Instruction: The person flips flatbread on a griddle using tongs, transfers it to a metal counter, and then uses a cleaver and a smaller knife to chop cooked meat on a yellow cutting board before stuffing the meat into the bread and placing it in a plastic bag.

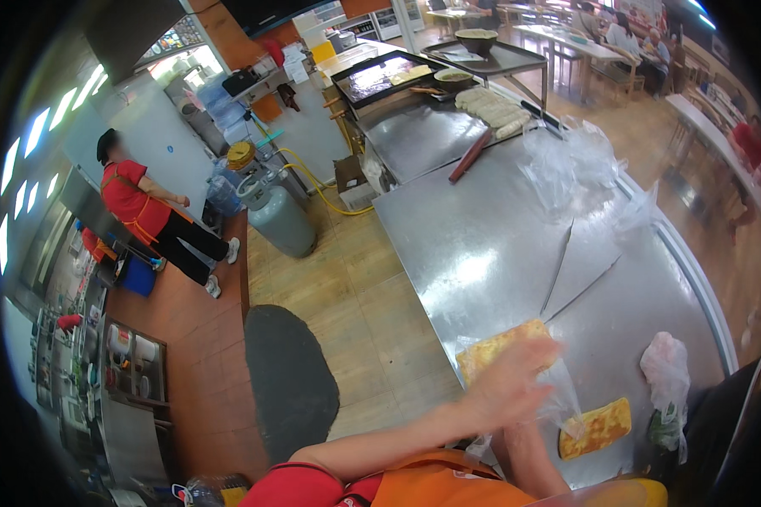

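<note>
My left hand (520,377), blurred, reaches across a browned rectangular flatbread (498,348) at the near edge of the steel counter. Its fingers look apart, and nothing shows held in them. Beneath its wrist my right forearm comes up from the bottom edge; my right hand (513,431) is mostly hidden there. A clear plastic bag (564,396) lies around the flatbread and under my left hand. To the right, a second browned flatbread (599,429) rests on the counter, with part of the bag touching its left end. Metal tongs (558,279) lie spread just beyond the first flatbread.
On the steel counter (456,241) are a red-handled tool (469,157), plastic bags (561,165), pale dough rolls (491,108) and a knotted bag (666,367). Behind stand a griddle (387,76) and a gas cylinder (279,218). A person (143,203) walks at the left.
</note>
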Tool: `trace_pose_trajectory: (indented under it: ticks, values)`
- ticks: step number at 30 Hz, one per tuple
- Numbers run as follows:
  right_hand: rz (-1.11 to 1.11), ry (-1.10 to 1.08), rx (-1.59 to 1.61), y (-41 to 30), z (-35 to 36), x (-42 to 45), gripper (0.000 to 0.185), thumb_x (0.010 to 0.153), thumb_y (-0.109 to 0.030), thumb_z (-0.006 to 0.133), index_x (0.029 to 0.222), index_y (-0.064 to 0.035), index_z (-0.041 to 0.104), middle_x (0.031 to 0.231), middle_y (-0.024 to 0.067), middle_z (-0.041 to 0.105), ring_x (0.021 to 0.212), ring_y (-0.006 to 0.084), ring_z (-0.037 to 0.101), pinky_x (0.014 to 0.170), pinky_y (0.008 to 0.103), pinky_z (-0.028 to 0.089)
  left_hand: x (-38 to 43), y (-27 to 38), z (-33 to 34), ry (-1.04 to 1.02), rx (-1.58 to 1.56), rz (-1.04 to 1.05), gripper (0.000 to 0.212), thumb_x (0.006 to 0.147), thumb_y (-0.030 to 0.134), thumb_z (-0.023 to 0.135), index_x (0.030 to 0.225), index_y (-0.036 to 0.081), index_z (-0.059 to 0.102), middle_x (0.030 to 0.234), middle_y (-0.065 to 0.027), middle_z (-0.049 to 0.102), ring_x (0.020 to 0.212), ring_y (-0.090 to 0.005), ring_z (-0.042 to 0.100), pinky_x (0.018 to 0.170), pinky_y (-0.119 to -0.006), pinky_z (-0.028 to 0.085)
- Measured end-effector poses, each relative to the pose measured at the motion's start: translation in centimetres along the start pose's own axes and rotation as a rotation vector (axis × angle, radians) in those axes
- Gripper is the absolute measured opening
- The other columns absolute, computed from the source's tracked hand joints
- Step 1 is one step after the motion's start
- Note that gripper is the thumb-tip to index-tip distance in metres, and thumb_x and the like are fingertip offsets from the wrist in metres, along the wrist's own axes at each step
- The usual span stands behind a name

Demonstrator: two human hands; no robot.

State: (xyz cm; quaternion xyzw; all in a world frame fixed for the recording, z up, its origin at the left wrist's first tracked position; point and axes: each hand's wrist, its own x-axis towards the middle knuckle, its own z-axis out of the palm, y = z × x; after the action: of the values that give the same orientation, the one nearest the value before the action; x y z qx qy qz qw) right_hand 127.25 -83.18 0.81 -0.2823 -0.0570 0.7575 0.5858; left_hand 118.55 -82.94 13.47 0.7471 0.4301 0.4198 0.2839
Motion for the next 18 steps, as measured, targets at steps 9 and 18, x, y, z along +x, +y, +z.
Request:
trace_pose_trajectory:
  ticks: [9,18]
  values:
    - [0.052,-0.03,0.022,-0.7,2.3,0.4,0.059,0.079,-0.004,0.053,0.133,-0.0079,0.03,0.128,0.0103,0.042,0.116,0.0283,0.044,0.097,0.0443,0.038,-10.1,-6.5,0.1,0.205,-0.908,-1.2,0.062,0.077,0.033,0.067,0.122,0.001,0.039,0.111,-0.0105,0.052,0.084,-0.0145,0.053,0.073,-0.03,0.046]
    - [0.058,-0.133,0.038,-0.9,4.8,0.7,0.061,0.076,-0.006,0.056,0.131,-0.0064,0.03,0.126,0.0116,0.043,0.116,0.0292,0.044,0.095,0.0451,0.041,-11.0,-4.8,0.2,-0.446,-0.689,-0.733,0.016,0.088,0.017,0.053,0.09,0.002,0.061,0.071,0.0043,0.057,0.065,-0.0039,0.049,0.059,-0.02,0.041]
